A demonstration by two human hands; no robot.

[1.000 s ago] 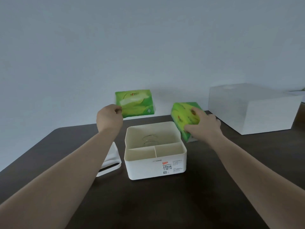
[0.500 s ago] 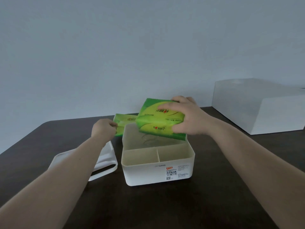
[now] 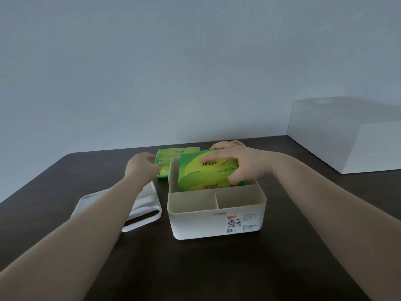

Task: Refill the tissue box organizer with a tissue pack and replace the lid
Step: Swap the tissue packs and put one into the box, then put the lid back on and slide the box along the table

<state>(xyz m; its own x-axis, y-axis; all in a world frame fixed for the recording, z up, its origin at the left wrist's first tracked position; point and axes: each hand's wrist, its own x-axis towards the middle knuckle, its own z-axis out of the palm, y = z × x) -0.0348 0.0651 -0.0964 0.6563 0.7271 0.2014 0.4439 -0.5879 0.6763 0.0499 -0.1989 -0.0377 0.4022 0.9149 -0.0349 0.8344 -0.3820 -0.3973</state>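
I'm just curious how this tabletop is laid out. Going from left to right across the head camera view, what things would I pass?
White lid → left hand → tissue pack on the table → tissue pack held in the organizer → right hand → large white box.

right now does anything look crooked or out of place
The green tissue pack under the right hand sits tilted, half out of the white plastic organizer. The white slotted lid lies off, leaning on the dark table.
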